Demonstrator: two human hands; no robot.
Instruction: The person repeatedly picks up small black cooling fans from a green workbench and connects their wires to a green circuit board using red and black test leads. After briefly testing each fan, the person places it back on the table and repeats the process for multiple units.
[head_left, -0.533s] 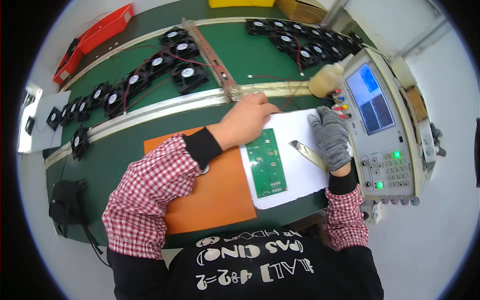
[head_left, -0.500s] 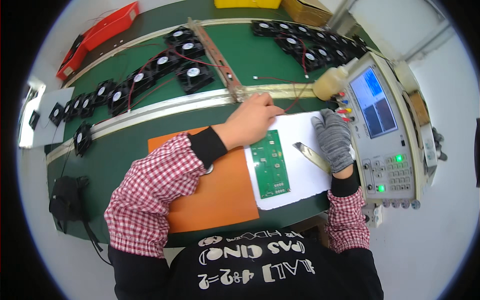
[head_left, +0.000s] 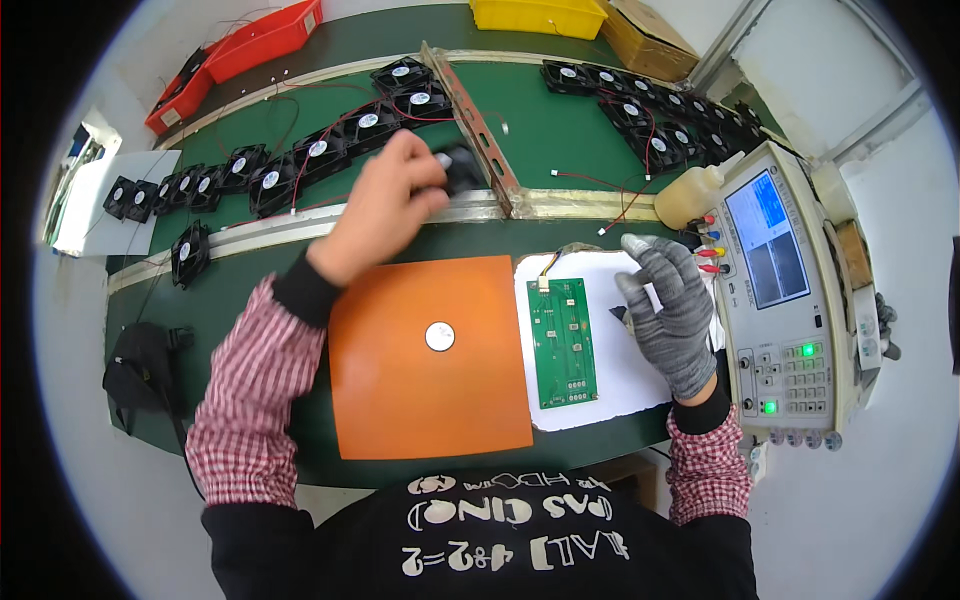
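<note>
My bare left hand is up by the metal rail at the back, its fingers closed on a black cooling fan that is smeared by motion. My right hand, in a grey glove, hovers over the white board with thumb and fingers apart. A white patch shows between them; I cannot tell whether it is a small thing or the board behind. Under this hand the dark tip of a blade-like tool peeks out. Left of it lies a green circuit board with a white plug and coloured wires at its top.
An orange mat with a round white disc lies at left. A test instrument and a bottle stand right. Rows of fans line the back, with red bins, a yellow bin and a slotted metal bar.
My left hand has gone from beside the circuit board to the back left and taken hold of a fan. My right hand has lifted and its fingers have spread, covering most of the blade-like tool.
</note>
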